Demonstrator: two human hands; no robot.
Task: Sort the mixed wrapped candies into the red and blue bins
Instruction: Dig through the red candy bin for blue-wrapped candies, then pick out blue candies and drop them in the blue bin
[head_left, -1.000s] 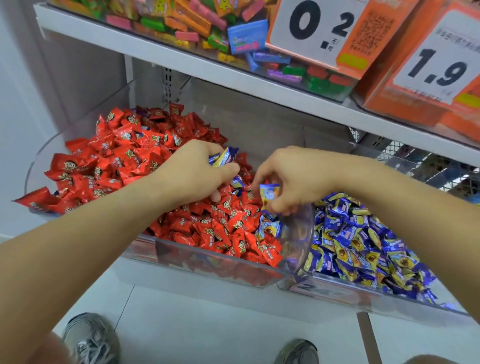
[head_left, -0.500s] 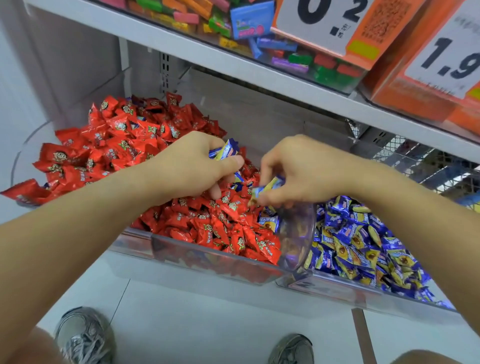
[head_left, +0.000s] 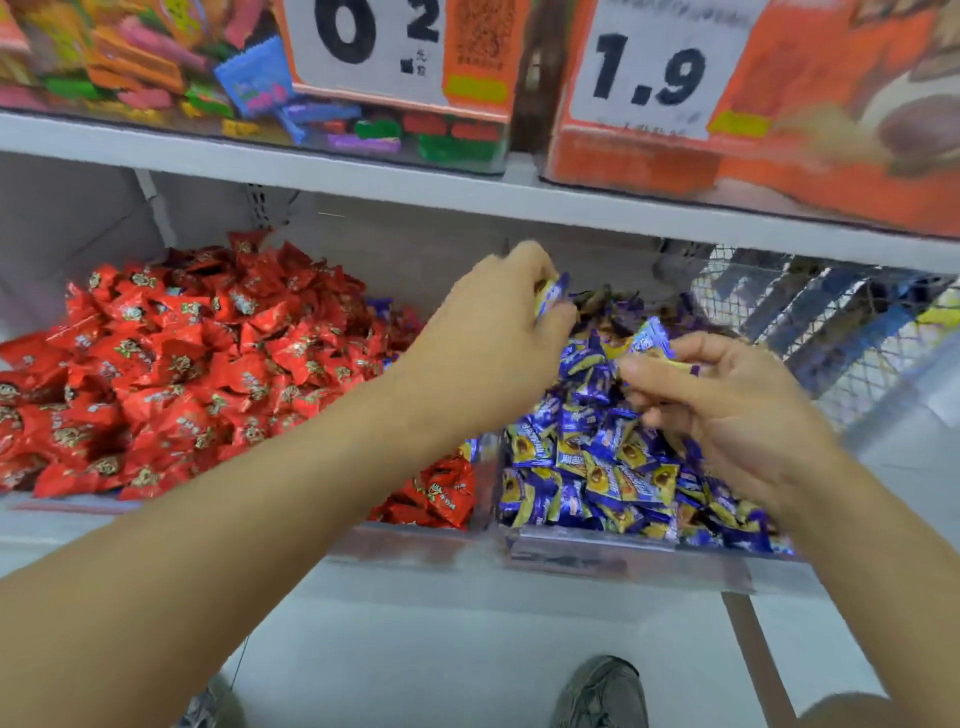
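Lower shelf, two clear bins side by side, divided by a transparent wall. Left bin (head_left: 415, 545): heaped with red wrapped candies (head_left: 208, 374), with at least one blue wrapper (head_left: 378, 305) showing near the back of the pile. Right bin (head_left: 623, 558): filled with blue-and-yellow wrapped candies (head_left: 597, 467). Left hand (head_left: 498, 332): reaching across over the blue bin, fingers curled, pinching a blue-and-yellow candy (head_left: 551, 297) at its fingertips, held above the rear of the blue pile. Right hand (head_left: 727, 410): also above the blue bin, thumb and fingers closed on a second blue candy (head_left: 649, 340), wrapper edge blurred; the remaining fingers lie partly extended. The two hands are near each other but apart. To the right of the blue bin: a wire mesh basket (head_left: 779, 312) holding indistinct blue and yellow goods. Upper shelf (head_left: 363, 179): a clear container of assorted multicoloured sweets (head_left: 156, 67) at left, fronted by a white price card reading 0.2 (head_left: 374, 36); an orange carton (head_left: 779, 156) at right bearing a card reading 1.9 (head_left: 649, 73). Below the shelving: pale floor (head_left: 441, 665), with one grey shoe (head_left: 602, 691) plainly in view and part of another at the bottom left edge.
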